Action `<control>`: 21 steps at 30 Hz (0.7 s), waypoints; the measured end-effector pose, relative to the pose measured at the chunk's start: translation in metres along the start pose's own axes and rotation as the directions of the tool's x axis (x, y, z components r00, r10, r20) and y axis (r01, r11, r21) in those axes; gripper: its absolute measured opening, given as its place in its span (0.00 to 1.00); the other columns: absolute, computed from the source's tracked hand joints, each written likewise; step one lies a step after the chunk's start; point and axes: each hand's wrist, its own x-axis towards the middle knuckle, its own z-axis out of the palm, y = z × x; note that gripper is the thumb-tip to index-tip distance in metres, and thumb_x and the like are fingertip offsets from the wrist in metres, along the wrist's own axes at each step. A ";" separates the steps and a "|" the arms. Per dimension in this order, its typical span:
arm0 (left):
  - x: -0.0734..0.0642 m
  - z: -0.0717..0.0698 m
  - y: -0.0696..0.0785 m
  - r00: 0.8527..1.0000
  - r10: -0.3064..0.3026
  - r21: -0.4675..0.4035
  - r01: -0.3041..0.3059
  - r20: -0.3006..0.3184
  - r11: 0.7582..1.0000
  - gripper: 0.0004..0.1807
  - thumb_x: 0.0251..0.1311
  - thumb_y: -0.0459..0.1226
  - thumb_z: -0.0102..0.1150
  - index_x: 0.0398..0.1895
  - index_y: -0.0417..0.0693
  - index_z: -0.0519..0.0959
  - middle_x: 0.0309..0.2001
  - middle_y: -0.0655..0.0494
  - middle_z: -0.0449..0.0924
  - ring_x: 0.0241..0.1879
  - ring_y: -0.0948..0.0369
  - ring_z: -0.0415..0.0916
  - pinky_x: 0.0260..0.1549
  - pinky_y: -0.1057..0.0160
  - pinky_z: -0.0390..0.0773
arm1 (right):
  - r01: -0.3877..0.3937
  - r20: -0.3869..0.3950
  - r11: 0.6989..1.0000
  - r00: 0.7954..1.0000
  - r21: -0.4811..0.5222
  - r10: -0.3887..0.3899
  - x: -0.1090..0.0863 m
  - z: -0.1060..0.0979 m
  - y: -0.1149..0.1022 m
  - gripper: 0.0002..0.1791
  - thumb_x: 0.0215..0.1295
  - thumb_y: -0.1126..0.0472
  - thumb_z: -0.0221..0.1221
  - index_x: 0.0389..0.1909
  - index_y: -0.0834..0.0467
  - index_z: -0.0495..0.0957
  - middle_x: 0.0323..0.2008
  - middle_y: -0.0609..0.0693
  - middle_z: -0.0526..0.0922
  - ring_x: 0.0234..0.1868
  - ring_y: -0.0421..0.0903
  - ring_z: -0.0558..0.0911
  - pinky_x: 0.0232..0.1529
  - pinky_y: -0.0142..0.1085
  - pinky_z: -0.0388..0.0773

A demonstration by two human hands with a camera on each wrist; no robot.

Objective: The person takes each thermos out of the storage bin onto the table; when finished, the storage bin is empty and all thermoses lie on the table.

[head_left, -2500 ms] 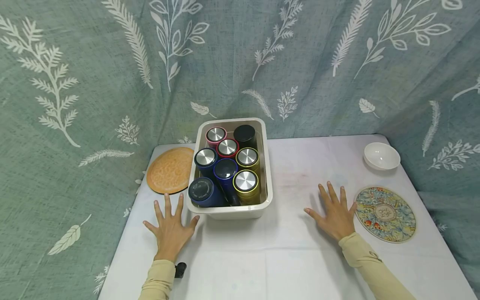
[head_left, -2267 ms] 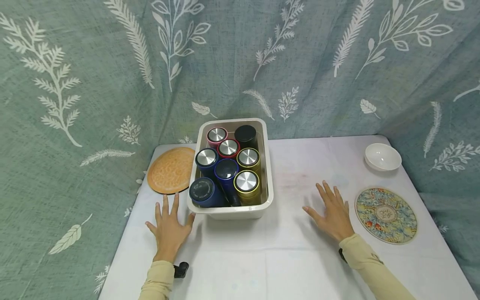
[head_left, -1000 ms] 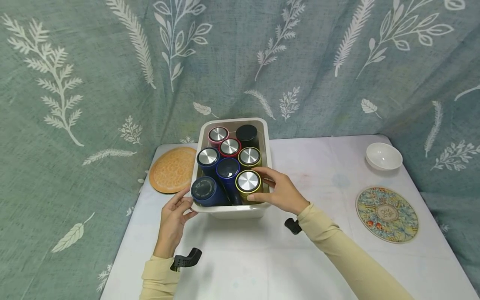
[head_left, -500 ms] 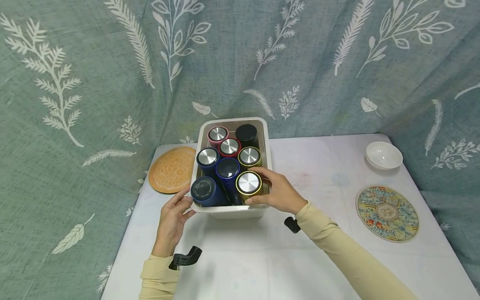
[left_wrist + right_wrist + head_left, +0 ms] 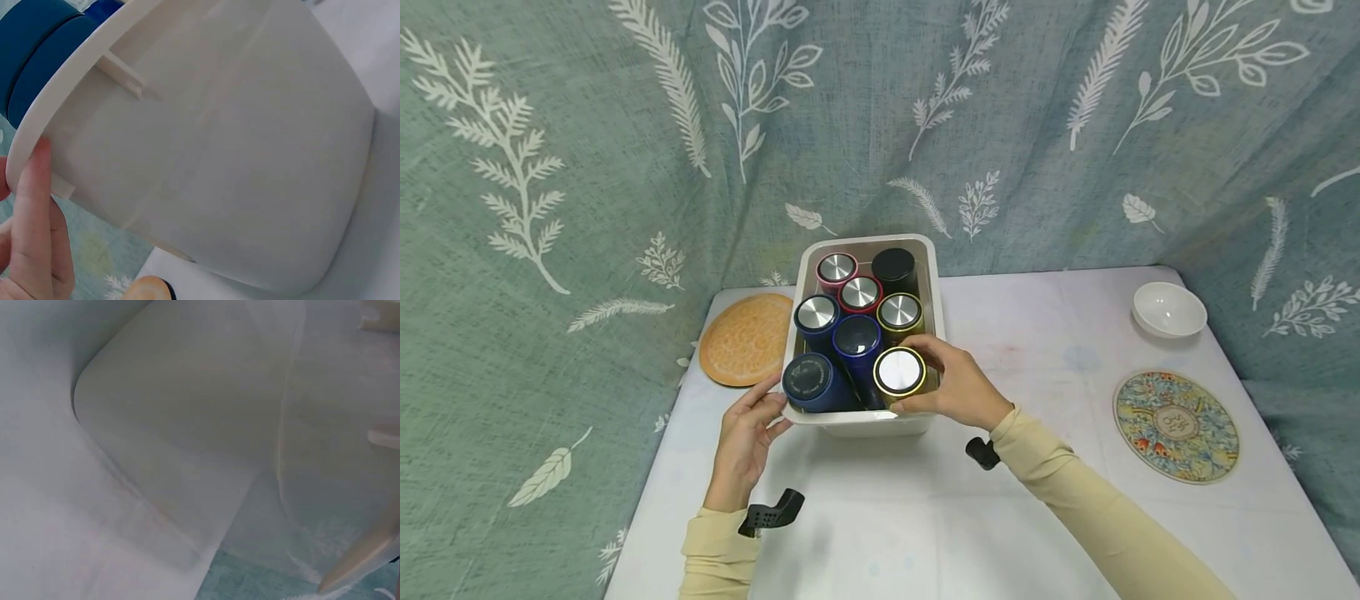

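Several lidded bottles stand packed in an off-white plastic tub (image 5: 872, 428). My right hand (image 5: 962, 387) grips the yellow-rimmed bottle (image 5: 900, 371) with the silver lid at the tub's front right corner, thumb in front and fingers behind. At the front left corner my left hand (image 5: 747, 446) pinches the tub's rim. The left wrist view shows one finger (image 5: 34, 194) under that rim, next to a blue bottle (image 5: 44, 69). Only the tub's outer wall (image 5: 187, 412) fills the right wrist view; the gripped bottle is hidden there.
An orange-brown round board (image 5: 745, 340) lies left of the tub. A patterned round mat (image 5: 1176, 427) and a white bowl (image 5: 1169, 310) are at the right of the white-covered table (image 5: 880, 533). A leaf-print curtain (image 5: 1037, 150) hangs behind.
Both hands have left their spread position over the table, the left taking the tub's rim, the right the yellow-rimmed bottle. Since half a second ago that bottle's lid has shifted slightly forward and brightened.
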 end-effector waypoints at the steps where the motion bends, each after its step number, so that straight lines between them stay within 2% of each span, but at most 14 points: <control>1: 0.000 0.000 0.000 1.000 -0.004 0.002 0.004 -0.008 1.000 0.20 0.68 0.25 0.50 0.48 0.60 0.81 0.31 0.63 0.81 0.33 0.68 0.84 0.34 0.70 0.86 | 0.004 -0.003 1.000 1.000 0.004 -0.004 0.000 0.000 0.000 0.43 0.38 0.60 0.82 0.60 0.54 0.74 0.58 0.51 0.82 0.64 0.51 0.79 0.71 0.46 0.72; 7: 0.000 0.002 0.001 0.999 -0.020 0.027 0.021 -0.034 0.999 0.20 0.67 0.25 0.49 0.49 0.59 0.80 0.31 0.63 0.80 0.32 0.68 0.83 0.33 0.70 0.86 | 0.027 -0.042 0.999 0.999 0.019 -0.026 -0.001 0.002 0.002 0.43 0.38 0.60 0.82 0.61 0.54 0.75 0.58 0.51 0.82 0.63 0.51 0.81 0.70 0.47 0.74; 12: 0.001 0.003 0.002 0.999 -0.034 0.040 0.035 -0.042 0.999 0.19 0.68 0.25 0.50 0.50 0.59 0.80 0.31 0.63 0.81 0.33 0.68 0.82 0.34 0.70 0.86 | 0.051 -0.065 0.997 0.997 0.065 -0.047 -0.001 0.002 -0.001 0.43 0.39 0.61 0.82 0.61 0.54 0.75 0.57 0.51 0.82 0.63 0.49 0.81 0.69 0.42 0.75; 21: 0.001 0.002 0.001 0.998 -0.030 0.016 0.030 -0.048 0.999 0.20 0.68 0.25 0.49 0.48 0.59 0.81 0.31 0.63 0.81 0.32 0.67 0.82 0.33 0.70 0.86 | 0.092 -0.128 0.993 0.988 0.079 -0.082 -0.007 -0.004 -0.020 0.43 0.42 0.61 0.81 0.63 0.50 0.74 0.58 0.46 0.82 0.62 0.46 0.81 0.69 0.43 0.74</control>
